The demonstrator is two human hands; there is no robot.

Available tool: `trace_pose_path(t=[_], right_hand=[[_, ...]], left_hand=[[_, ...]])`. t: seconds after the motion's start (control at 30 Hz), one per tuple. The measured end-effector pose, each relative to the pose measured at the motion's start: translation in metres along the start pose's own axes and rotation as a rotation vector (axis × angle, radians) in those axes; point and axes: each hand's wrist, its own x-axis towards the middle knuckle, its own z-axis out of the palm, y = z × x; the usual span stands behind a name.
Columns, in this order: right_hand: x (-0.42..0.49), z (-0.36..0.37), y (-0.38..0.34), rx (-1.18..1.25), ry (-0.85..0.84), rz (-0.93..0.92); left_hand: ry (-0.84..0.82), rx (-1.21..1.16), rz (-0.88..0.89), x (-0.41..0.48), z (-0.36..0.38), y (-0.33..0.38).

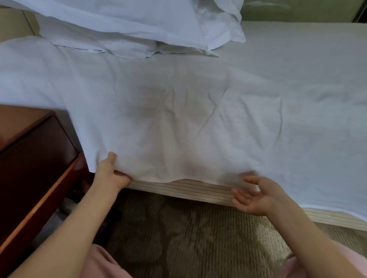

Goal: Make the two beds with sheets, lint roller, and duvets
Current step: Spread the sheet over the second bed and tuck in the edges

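A white sheet (187,109) lies spread over the bed, its near edge hanging over the side of the striped mattress (201,189). My left hand (111,172) grips the sheet's hanging edge near its left corner, thumb on top and fingers under the cloth. My right hand (256,195) is open, palm turned up, fingers spread, just below the sheet's edge and apart from it. Two white pillows (132,24) lie stacked at the head of the bed, upper left.
A dark wooden nightstand (27,165) stands close on the left, against the bed. Patterned carpet (181,232) covers the floor between me and the bed. A pale green wall or cabinet (298,3) rises behind the bed at the upper right.
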Motion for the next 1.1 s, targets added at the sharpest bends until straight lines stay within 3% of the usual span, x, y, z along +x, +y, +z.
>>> trace_pose_path(t=[0.1,0.23,0.33,0.4,0.7,0.9,1.03,1.1], right_hand=[[0.001,-0.005,0.000,0.002,0.067,-0.019],[0.002,-0.009,0.002,0.034,0.036,-0.128],[0.001,-0.011,0.009,0.054,0.010,-0.169],[0.004,-0.014,0.014,0.026,0.051,-0.196],[-0.012,-0.035,0.031,-0.338,0.160,-0.141],[-0.010,-0.041,0.034,-0.336,0.139,-0.231],[-0.004,-0.047,0.025,-0.505,0.207,-0.228],[-0.011,-0.053,0.017,-0.762,0.220,-0.269]], left_hand=[[0.035,-0.058,0.111,-0.011,-0.002,0.009],[0.029,0.175,0.209,-0.014,-0.011,0.013],[-0.207,0.140,0.228,-0.025,-0.014,0.016],[-0.255,0.194,0.236,-0.028,-0.016,0.019],[-0.053,0.224,0.275,-0.005,-0.016,0.022],[0.065,0.190,0.269,0.024,-0.011,0.023],[0.258,0.197,0.105,0.007,0.005,0.006],[0.394,0.223,-0.032,-0.005,0.008,-0.004]])
